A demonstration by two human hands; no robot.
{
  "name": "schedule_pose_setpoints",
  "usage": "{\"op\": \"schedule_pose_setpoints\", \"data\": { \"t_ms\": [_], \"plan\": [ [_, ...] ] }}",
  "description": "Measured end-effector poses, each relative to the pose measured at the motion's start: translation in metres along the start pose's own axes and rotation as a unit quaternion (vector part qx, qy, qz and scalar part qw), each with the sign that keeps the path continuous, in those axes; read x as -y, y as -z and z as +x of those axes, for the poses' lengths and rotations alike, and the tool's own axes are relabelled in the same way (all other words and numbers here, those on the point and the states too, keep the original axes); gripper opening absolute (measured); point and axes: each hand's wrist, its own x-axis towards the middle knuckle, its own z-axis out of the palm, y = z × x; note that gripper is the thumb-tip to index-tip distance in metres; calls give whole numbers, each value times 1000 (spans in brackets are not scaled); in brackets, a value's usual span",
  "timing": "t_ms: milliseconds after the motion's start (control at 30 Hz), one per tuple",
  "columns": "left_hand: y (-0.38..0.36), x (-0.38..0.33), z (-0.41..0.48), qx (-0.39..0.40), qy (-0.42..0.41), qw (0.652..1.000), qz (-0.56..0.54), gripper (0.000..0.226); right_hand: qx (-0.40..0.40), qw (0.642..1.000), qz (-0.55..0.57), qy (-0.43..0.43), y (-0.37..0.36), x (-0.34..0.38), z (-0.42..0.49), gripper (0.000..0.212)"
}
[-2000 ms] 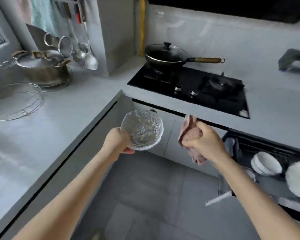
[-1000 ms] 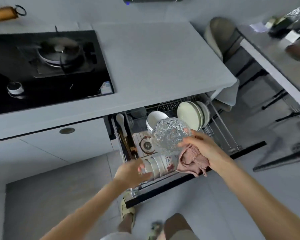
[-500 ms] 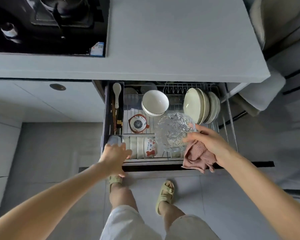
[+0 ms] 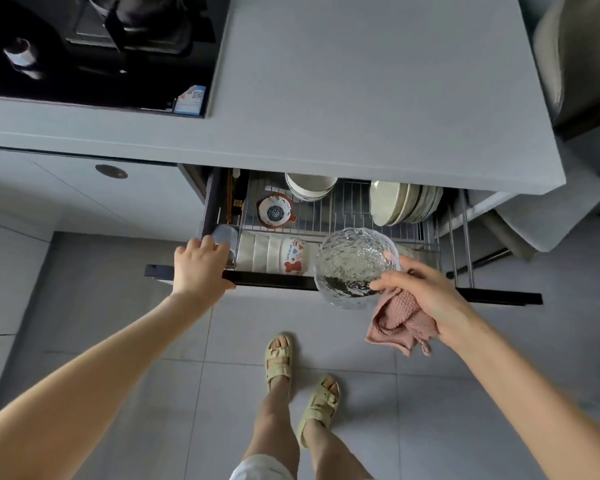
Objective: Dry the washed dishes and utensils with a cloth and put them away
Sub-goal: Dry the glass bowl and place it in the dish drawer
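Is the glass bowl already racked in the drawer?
No, the right hand holds the glass bowl and pink cloth over the drawer front.

Both arms outstretched: left hand (image 4: 201,266) grips drawer front (image 4: 274,279), right hand (image 4: 426,296) holds bowl (image 4: 350,265) and cloth (image 4: 399,323).

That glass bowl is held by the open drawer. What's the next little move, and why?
Probably lower the glass bowl into the bare wire patch of the drawer rack beside the plates: the right hand holds it and the cloth there, while the left hand grips the drawer front.
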Motion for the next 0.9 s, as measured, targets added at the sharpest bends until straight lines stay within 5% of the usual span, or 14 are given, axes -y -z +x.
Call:
{"op": "schedule_pose_setpoints", "data": {
  "t_ms": [233, 400, 467, 567, 633, 700, 900],
  "plan": [
    [0, -7, 45, -79, 103, 985, -114, 39, 3, 1000, 2, -9, -2, 5, 37, 76],
    [-36, -26, 50, -33, 206, 921, -328, 17, 16, 999, -25, -22, 0, 1, 64, 67],
    [-59, -34, 63, 73, 290, 823, -483, 17, 17, 999, -38, -33, 0, -2, 76, 67],
    [-86, -51, 92, 192, 391, 526, -730, 20, 17, 997, -53, -52, 0, -7, 94, 66],
    [-102, -66, 111, 210, 404, 399, -796, 25, 17, 996, -62, -67, -1, -12, 110, 64],
    [-118, -80, 131, 208, 408, 323, -828, 32, 18, 994, -66, -82, -2, -18, 127, 67],
    [-174, -116, 197, 181, 411, 214, -867, 47, 0, 992, -72, -106, 1, -44, 185, 71]
  ]
}}
